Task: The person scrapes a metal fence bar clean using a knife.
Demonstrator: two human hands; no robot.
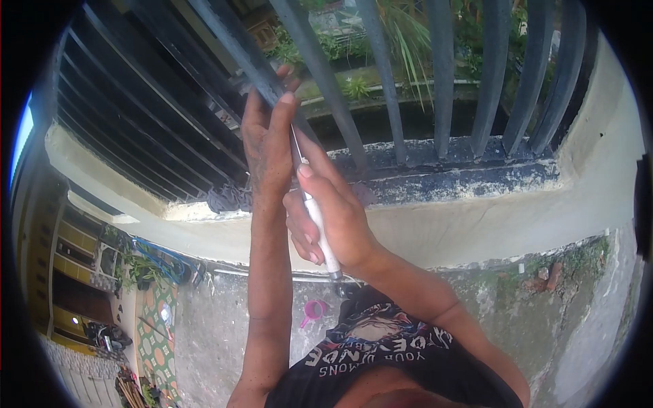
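Note:
My right hand (340,211) is closed around the white handle of a thin tool (318,228), its thumb pressed along the top. A narrow metal shaft or blade runs from the handle up toward the fence; its tip and exact kind cannot be made out. My left hand (267,153) grips a dark grey metal fence bar (238,44), thumb in front and fingers wrapped behind it. The tool's metal end reaches up beside the left thumb, close to that bar. Partly hidden behind my left forearm, a crumpled dark cloth (228,197) lies on the wall ledge.
More fence bars (442,75) rise from a ledge with peeling paint (462,180). Plants (357,85) grow beyond them. On the concrete floor below sit a pink dipper (313,311) and broken brick pieces (549,277). A green patterned mat (155,333) lies at left.

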